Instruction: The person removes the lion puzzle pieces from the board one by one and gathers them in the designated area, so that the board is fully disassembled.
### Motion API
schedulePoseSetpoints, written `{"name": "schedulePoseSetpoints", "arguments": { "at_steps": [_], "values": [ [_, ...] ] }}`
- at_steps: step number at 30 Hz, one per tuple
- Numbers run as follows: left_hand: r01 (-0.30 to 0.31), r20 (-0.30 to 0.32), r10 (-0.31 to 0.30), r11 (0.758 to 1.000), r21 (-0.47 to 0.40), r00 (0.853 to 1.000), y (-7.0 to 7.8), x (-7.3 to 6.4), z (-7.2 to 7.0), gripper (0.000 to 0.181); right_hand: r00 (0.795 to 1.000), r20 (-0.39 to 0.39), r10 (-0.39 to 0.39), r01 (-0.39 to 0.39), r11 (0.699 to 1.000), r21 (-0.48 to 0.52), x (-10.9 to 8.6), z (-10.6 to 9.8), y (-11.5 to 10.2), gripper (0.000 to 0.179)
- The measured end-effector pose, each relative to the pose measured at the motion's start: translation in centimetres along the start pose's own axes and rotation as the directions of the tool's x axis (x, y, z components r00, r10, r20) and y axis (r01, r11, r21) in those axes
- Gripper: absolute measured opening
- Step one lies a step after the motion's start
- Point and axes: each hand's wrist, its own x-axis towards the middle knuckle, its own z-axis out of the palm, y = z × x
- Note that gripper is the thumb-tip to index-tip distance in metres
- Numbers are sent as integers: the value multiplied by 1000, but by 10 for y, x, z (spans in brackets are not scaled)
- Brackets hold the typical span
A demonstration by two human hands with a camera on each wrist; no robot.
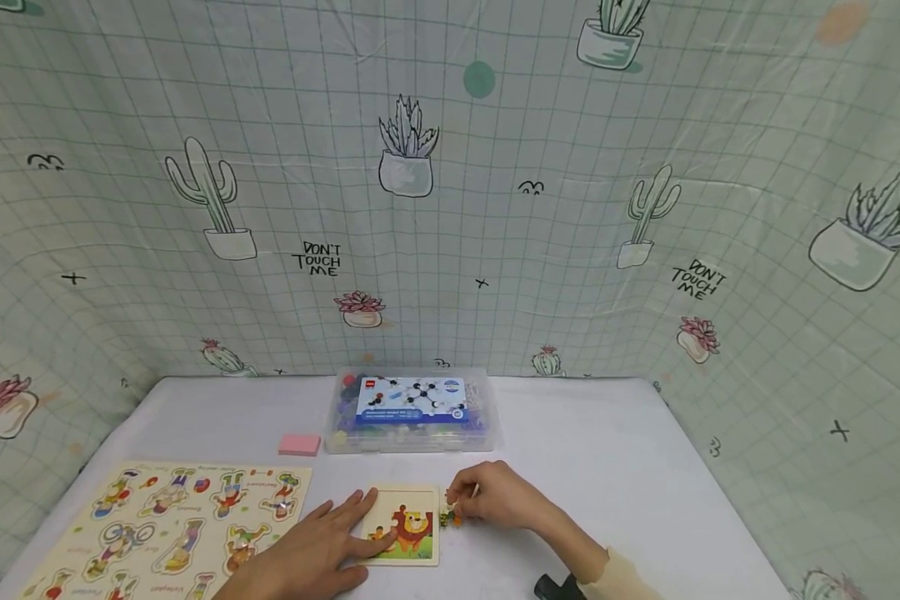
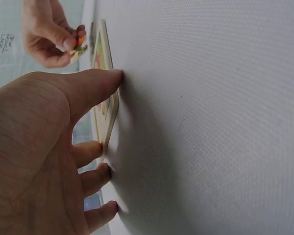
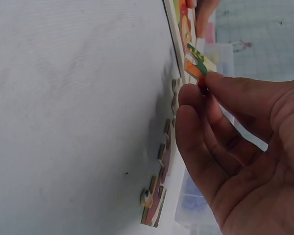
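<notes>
A small wooden jigsaw board (image 1: 401, 498) lies on the white table, with a lion picture (image 1: 414, 527) in the lower part of its recess. My left hand (image 1: 317, 546) rests on the board's left side with its fingers spread. In the left wrist view the thumb (image 2: 95, 88) touches the board's near edge. Beside the board's right edge, my right hand (image 1: 495, 497) pinches a jigsaw piece (image 3: 198, 61) between thumb and fingers; it is green, orange and yellow. Loose jigsaw pieces (image 3: 154, 203) lie on the table below that hand in the right wrist view.
A large cream puzzle board (image 1: 157, 533) with sports figures covers the table's left. Behind stand a clear plastic case (image 1: 412, 417) with a molecular model label and a pink block (image 1: 299, 445). A black object (image 1: 555, 587) is near the right forearm. A patterned cloth hangs behind.
</notes>
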Motion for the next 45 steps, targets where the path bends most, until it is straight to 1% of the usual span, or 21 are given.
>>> {"name": "schedulePoseSetpoints", "arguments": {
  "at_steps": [4, 8, 15, 21, 27, 39, 45],
  "values": [
    [2, 7, -2, 1000, -7, 1000, 0, -1, 0, 49, 998, 39, 42, -43, 999, 10, -3, 2, 0, 9],
    [-5, 3, 5, 1000, -7, 1000, 0, -1, -1, 49, 997, 55, 51, -51, 999, -9, -4, 4, -1, 10],
    [-3, 1, 3, 1000, -8, 1000, 0, -1, -1, 49, 999, 19, 48, -46, 996, -78, -4, 8, -2, 10],
    [-5, -7, 5, 1000, -10, 1000, 1, -1, 0, 50, 997, -23, 71, -73, 990, -118, -6, 12, -3, 16],
    [-13, -20, 13, 1000, -1, 1000, 0, -1, 0, 50, 997, -32, 66, -70, 990, -120, -5, 13, -4, 16],
    [-12, -18, 12, 1000, -11, 1000, 0, -2, 0, 50, 997, -30, 75, -78, 988, -132, -5, 16, -4, 14],
    [-14, -19, 14, 1000, 1, 1000, 0, -2, 1, 50, 996, -30, 83, -86, 987, -136, -5, 16, -4, 13]
  ]
}}
